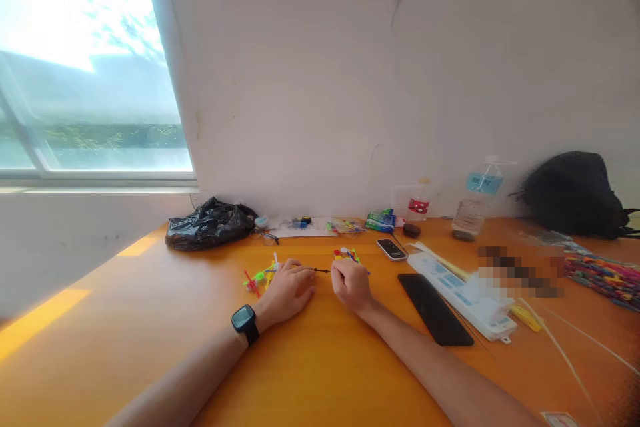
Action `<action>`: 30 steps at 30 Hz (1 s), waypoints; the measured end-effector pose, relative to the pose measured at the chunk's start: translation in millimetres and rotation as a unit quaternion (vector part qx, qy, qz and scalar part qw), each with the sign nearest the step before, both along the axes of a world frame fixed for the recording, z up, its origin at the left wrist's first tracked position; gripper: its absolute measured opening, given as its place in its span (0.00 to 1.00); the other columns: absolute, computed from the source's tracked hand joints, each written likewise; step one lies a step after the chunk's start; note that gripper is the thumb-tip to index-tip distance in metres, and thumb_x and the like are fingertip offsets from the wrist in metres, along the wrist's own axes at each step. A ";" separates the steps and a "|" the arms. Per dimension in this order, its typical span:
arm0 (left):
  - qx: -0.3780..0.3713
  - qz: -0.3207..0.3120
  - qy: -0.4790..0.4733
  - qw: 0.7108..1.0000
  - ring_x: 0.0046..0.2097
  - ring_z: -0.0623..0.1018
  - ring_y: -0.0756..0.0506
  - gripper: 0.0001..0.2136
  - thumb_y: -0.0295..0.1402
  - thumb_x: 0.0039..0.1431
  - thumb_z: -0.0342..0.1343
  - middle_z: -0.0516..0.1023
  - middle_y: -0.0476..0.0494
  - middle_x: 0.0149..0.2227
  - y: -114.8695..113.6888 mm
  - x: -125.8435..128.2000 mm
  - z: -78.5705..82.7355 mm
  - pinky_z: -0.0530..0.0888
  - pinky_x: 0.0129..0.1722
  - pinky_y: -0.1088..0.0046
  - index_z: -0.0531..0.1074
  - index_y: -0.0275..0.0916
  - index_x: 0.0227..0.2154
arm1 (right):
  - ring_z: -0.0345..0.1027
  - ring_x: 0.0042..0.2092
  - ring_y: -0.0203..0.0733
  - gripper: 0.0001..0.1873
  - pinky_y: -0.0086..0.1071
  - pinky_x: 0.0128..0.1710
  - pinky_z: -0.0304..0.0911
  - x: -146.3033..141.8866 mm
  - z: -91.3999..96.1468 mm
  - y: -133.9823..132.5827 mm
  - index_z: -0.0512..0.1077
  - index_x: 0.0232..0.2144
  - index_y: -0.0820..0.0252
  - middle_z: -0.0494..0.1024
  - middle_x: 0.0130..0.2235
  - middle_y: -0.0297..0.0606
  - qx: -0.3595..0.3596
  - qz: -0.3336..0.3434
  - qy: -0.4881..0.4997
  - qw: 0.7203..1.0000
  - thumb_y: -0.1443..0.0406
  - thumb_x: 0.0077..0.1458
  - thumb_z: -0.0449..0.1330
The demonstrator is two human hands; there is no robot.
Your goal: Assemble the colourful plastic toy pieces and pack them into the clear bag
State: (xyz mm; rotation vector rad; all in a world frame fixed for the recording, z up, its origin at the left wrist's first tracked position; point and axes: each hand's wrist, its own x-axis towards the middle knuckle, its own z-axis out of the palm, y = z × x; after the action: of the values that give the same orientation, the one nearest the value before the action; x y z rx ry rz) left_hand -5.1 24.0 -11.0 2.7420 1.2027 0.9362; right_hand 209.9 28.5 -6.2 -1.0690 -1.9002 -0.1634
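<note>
A thin dark strand with small bead-like knots [321, 270] spans the short gap between my hands, low over the table. My right hand [353, 285] is closed in a fist around its right end; the fingertips are hidden. My left hand [286, 288], with a black watch [244, 321] on the wrist, lies palm down with fingers stretched and the thumb apart. Its index fingertip touches the strand's left end. Beside the left hand is a cluster of colourful plastic pieces [256, 280], partly covered by it. More coloured pieces [345, 253] lie just behind my right hand.
To the right are a black phone [435, 308], a white power strip [465, 293] with cables and a small device [391, 249]. Along the wall stand a black plastic bag [210, 223], glasses [265, 237], a blue-and-green packet [381, 220], bottles [473, 207] and a dark bag [570, 193].
</note>
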 end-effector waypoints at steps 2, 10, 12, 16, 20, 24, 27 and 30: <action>0.001 -0.001 -0.009 1.000 0.44 0.76 0.40 0.09 0.31 0.65 0.54 0.80 0.41 0.38 1.5 1.3 -0.8 0.68 0.48 0.62 0.76 0.43 0.45 | 0.56 0.25 0.37 0.16 0.34 0.28 0.44 -0.6 1.1 -1.2 0.57 0.17 0.58 0.64 0.20 0.33 -0.001 -0.007 0.004 1.000 0.72 0.56 0.49; -0.056 -0.091 -0.047 0.993 0.39 0.79 0.46 0.10 0.25 0.64 0.52 0.81 0.46 0.36 -7.5 4.6 7.2 0.71 0.42 0.71 0.78 0.42 0.39 | 0.60 0.24 0.36 0.06 0.32 0.27 0.44 -1.8 3.7 -5.6 0.70 0.25 0.57 0.69 0.20 0.30 -0.098 -0.004 -0.054 0.994 0.70 0.52 0.56; -0.069 -0.105 -0.062 0.990 0.38 0.79 0.47 0.10 0.24 0.62 0.53 0.81 0.47 0.37 -10.3 4.8 9.0 0.72 0.41 0.72 0.78 0.43 0.39 | 0.60 0.24 0.36 0.06 0.31 0.27 0.44 -2.6 2.9 -6.9 0.70 0.24 0.57 0.70 0.20 0.31 -0.114 0.012 -0.072 0.991 0.69 0.51 0.57; -0.076 -0.121 -0.082 0.986 0.40 0.79 0.46 0.11 0.24 0.61 0.54 0.81 0.47 0.40 -11.5 4.4 9.3 0.73 0.42 0.72 0.78 0.43 0.41 | 0.61 0.24 0.36 0.05 0.30 0.28 0.46 -3.2 4.1 -9.5 0.72 0.26 0.57 0.70 0.20 0.30 -0.133 0.045 -0.076 0.987 0.69 0.51 0.58; -0.029 -0.099 -0.100 0.990 0.49 0.77 0.42 0.19 0.21 0.57 0.54 0.80 0.44 0.48 -8.8 3.7 10.1 0.73 0.51 0.64 0.75 0.45 0.50 | 0.64 0.26 0.37 0.09 0.29 0.30 0.53 0.1 7.6 -8.2 0.74 0.36 0.57 0.74 0.24 0.31 -0.124 0.068 -0.025 0.990 0.70 0.53 0.57; 0.012 -0.066 -0.108 0.992 0.55 0.73 0.40 0.24 0.20 0.59 0.52 0.77 0.43 0.54 -8.6 2.1 15.4 0.71 0.56 0.58 0.71 0.46 0.56 | 0.68 0.29 0.38 0.13 0.30 0.33 0.60 4.4 8.9 -4.3 0.75 0.42 0.57 0.78 0.31 0.35 -0.121 0.108 0.031 0.986 0.70 0.56 0.55; 0.034 -0.042 -0.108 0.993 0.55 0.73 0.39 0.19 0.25 0.65 0.51 0.77 0.42 0.54 -9.9 1.0 19.0 0.71 0.56 0.57 0.71 0.46 0.56 | 0.68 0.29 0.39 0.10 0.30 0.32 0.61 5.4 9.1 -4.1 0.75 0.38 0.57 0.78 0.31 0.35 -0.128 0.131 0.060 0.981 0.70 0.57 0.55; 0.056 -0.013 -0.107 0.993 0.52 0.74 0.39 0.13 0.30 0.68 0.52 0.79 0.42 0.51 -9.4 1.0 19.3 0.71 0.52 0.59 0.73 0.45 0.53 | 0.68 0.29 0.39 0.10 0.31 0.31 0.61 4.8 9.7 -6.2 0.75 0.37 0.57 0.77 0.29 0.35 -0.131 0.144 0.078 0.978 0.71 0.57 0.55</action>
State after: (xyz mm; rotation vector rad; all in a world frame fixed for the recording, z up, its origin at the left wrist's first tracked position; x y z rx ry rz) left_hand -4.0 14.5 8.3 2.6434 1.1092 1.2938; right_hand 214.7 22.3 3.5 -0.9312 -1.9432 0.3354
